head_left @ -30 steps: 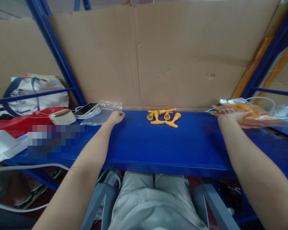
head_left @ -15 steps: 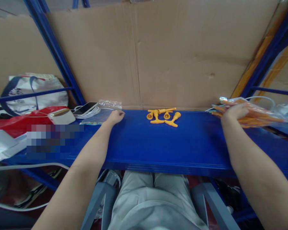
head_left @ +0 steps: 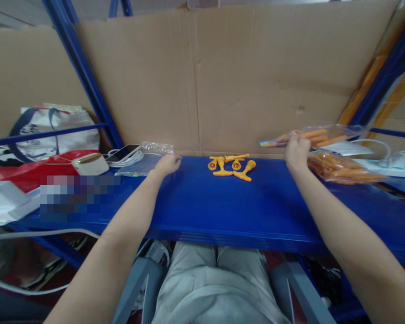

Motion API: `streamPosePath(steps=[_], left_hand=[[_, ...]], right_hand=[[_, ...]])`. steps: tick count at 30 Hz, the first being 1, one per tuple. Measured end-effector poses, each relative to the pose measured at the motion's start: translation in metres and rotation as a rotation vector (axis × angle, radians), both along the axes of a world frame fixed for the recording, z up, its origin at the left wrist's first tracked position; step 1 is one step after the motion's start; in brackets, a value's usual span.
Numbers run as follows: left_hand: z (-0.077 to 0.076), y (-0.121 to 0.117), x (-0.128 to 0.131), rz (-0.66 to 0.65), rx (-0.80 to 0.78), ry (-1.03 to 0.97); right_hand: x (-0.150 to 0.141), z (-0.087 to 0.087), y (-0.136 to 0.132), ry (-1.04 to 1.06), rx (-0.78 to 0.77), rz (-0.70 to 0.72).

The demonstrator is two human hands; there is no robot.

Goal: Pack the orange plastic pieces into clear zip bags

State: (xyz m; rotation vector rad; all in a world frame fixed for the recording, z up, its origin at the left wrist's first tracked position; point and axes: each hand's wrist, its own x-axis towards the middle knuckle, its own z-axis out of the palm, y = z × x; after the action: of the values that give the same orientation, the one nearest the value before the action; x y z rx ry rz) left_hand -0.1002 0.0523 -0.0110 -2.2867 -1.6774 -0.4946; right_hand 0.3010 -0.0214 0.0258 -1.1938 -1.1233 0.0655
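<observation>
My right hand (head_left: 297,152) is closed on the edge of a clear plastic bag (head_left: 319,136) with long orange pieces inside, raised above the table's right part. Below it lies another clear bag (head_left: 344,168), full of orange pieces. My left hand (head_left: 168,165) rests on the blue table (head_left: 219,207), its fingers loosely curled and nothing visible in them. Just left of that hand is a flat clear plastic bag (head_left: 138,165). Between the hands lie several yellow-orange plastic T-shaped pieces (head_left: 222,166) with round cup-like ends, grouped near the cardboard.
A cardboard sheet (head_left: 239,81) stands along the back between blue metal posts (head_left: 84,76). On the left are a phone (head_left: 124,154) on a coiled white cable, a white-and-gold case (head_left: 90,164), a red bag and a white tote (head_left: 57,132). A white power strip (head_left: 391,168) sits at the right.
My right hand has taken hold of one bag of orange pieces and lifted it up and leftward off the other bag. My left hand has shifted only slightly.
</observation>
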Motion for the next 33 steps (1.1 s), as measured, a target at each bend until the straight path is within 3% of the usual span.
streamPosePath(steps=[4, 9, 15, 19, 24, 29, 33], left_hand=[[0.006, -0.008, 0.023, -0.204, 0.091, 0.005], [0.0, -0.016, 0.061, -0.516, 0.163, -0.029], [-0.013, -0.018, 0.08, -0.618, 0.126, -0.009], [-0.014, -0.016, 0.07, -0.58, 0.142, -0.068], [-0.014, -0.01, 0.053, -0.411, 0.178, -0.077], [-0.012, -0.012, 0.052, -0.281, 0.168, -0.048], [-0.006, -0.019, 0.062, -0.158, 0.11, 0.123]], right_hand=[[-0.04, -0.001, -0.013, 0.134, -0.013, 0.353], [-0.073, -0.003, -0.022, 0.247, -0.117, 0.665], [-0.103, -0.007, -0.01, 0.26, -0.237, 0.911], [-0.118, -0.004, 0.013, 0.319, -0.251, 0.939], [-0.139, 0.003, 0.04, 0.441, -0.299, 0.903], [-0.149, 0.0, 0.049, 0.402, -0.543, 0.68], [-0.144, -0.009, 0.051, 0.334, -0.639, 0.588]])
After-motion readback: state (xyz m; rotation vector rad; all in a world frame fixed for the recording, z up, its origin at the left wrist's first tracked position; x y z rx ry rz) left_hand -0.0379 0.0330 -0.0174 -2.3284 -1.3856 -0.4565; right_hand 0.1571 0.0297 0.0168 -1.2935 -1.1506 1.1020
